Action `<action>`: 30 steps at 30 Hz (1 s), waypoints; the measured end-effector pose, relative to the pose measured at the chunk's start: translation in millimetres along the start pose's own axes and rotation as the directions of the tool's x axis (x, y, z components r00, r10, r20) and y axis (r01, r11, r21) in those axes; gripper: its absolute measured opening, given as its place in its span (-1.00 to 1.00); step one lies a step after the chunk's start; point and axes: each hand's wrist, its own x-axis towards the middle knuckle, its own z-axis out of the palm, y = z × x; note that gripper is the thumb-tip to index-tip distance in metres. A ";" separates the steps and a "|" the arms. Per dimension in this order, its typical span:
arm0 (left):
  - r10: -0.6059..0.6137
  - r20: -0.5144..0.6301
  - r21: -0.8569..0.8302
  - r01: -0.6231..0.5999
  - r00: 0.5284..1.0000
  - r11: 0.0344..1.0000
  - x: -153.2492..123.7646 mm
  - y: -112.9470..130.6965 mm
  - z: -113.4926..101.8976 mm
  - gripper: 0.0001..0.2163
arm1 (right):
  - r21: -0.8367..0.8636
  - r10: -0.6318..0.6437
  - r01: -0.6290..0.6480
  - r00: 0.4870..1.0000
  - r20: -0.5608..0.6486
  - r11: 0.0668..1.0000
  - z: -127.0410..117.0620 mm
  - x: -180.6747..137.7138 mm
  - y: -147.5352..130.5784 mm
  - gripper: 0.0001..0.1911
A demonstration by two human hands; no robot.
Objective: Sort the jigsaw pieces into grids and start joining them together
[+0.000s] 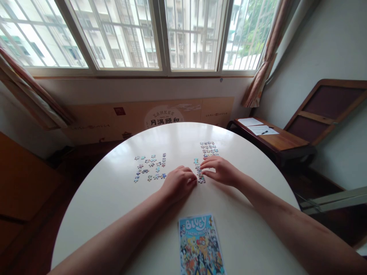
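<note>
A narrow strip of joined jigsaw pieces [197, 166] lies near the middle of the white round table. At its lower left is my left hand [178, 184], fingers curled and pinched close together beside the strip's near end; whatever the tips may hold is hidden. From the other side my right hand [220, 170] reaches in, fingers bent but apart, the tips at the strip's right edge. Just beyond my right hand several loose jigsaw pieces [209, 147] are set out in rows, partly covered by it. More loose pieces [149, 171] are scattered to the left of my left hand.
A blue picture sheet [200, 244] marked "BLUEY" lies on the table [114, 229] between my forearms. On the right, papers and a pen [264, 132] rest on a wooden chair [283, 139]. A long printed box [129, 114] stands under the barred window.
</note>
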 end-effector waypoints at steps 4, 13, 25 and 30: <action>0.048 -0.004 0.077 -0.048 0.999 0.996 -1.8 4.3 1.0 -0.86 | -0.003 0.013 -0.014 1.000 -0.028 1.000 -1.2 -1.7 0.3 -0.89; 0.179 0.060 0.304 -0.189 0.982 0.934 -9.1 26.7 -7.1 -0.78 | 0.091 0.108 -0.098 0.989 -0.106 0.991 -4.8 -3.6 -14.5 -0.84; 0.308 0.259 0.293 -0.379 0.915 0.878 -10.0 24.0 -14.9 -0.83 | 0.244 0.264 -0.225 0.954 -0.140 0.943 -2.5 -6.4 -17.5 -0.75; 0.258 0.264 0.295 -0.332 0.929 0.896 -9.9 22.4 -14.3 -0.87 | 0.276 0.312 -0.271 0.943 -0.118 0.922 0.0 -7.4 -17.1 -0.70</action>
